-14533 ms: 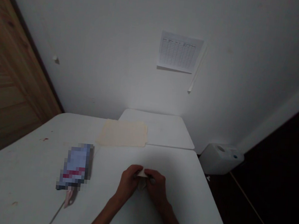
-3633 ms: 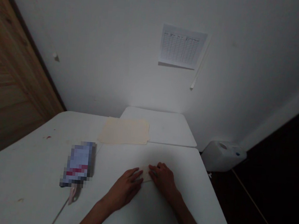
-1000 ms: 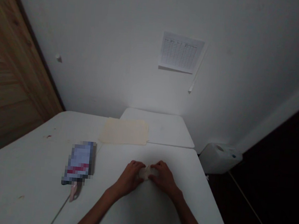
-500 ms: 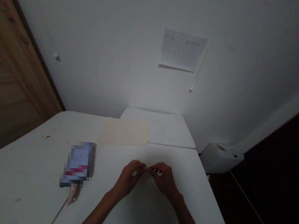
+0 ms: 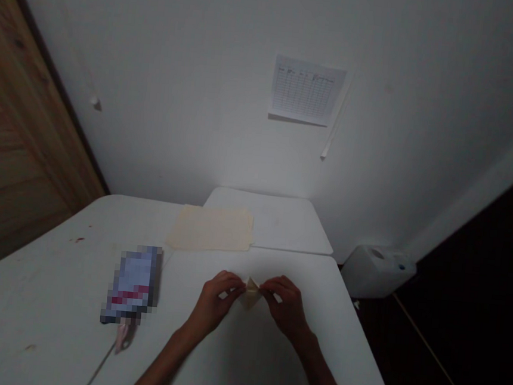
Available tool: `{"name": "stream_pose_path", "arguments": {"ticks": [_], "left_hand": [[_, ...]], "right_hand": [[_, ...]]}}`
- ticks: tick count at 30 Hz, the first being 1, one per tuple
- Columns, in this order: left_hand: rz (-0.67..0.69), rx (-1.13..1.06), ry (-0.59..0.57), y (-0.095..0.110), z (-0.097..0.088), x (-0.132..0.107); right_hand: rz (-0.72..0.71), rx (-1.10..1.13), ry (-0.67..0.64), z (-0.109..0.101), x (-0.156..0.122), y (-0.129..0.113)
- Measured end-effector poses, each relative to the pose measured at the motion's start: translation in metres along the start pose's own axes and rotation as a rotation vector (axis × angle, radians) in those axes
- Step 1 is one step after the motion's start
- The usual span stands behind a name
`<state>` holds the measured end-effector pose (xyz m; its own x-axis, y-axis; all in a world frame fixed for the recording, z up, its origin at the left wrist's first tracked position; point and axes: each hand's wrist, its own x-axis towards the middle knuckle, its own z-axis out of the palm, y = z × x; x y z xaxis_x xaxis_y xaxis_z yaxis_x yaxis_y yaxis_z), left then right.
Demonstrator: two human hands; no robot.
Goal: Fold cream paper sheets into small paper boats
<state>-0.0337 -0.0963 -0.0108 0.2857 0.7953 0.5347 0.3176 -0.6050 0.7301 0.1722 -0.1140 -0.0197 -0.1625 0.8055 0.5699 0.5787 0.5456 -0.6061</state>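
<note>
Head view gives me a small, pale folded piece (image 5: 252, 294), which looks like paper, over the near part of the white table (image 5: 332, 349); I cannot tell whether it touches the tabletop. The left hand (image 5: 217, 296) has its thumb and fingers pinched together on the piece's left edge, and the right hand (image 5: 288, 306) pinches the right edge the same way, so I see a peak standing up between them. Beyond the hands I see a flat stack of cream sheets (image 5: 212, 229), reaching onto a second white surface (image 5: 287, 222) by the wall (image 5: 193, 91). To the left lies a blurred blue item (image 5: 133, 277) with a red band, a pinkish loop (image 5: 122, 336) at its near end. I also see a printed sheet (image 5: 307, 90) on the wall and a white container (image 5: 377, 274) low at right.
</note>
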Motion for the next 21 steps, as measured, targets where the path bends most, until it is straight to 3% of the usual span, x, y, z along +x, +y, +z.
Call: {"name": "stream_pose_path", "arguments": {"ticks": [13, 21], "left_hand": [[-0.217, -0.074, 0.027, -0.014, -0.014, -0.017], [-0.323, -0.197, -0.061, -0.003, -0.004, -0.021]], "right_hand": [[0.097, 0.083, 0.04, -0.011, -0.016, 0.017], [0.201, 0.187, 0.093, 0.006, -0.028, 0.013]]}}
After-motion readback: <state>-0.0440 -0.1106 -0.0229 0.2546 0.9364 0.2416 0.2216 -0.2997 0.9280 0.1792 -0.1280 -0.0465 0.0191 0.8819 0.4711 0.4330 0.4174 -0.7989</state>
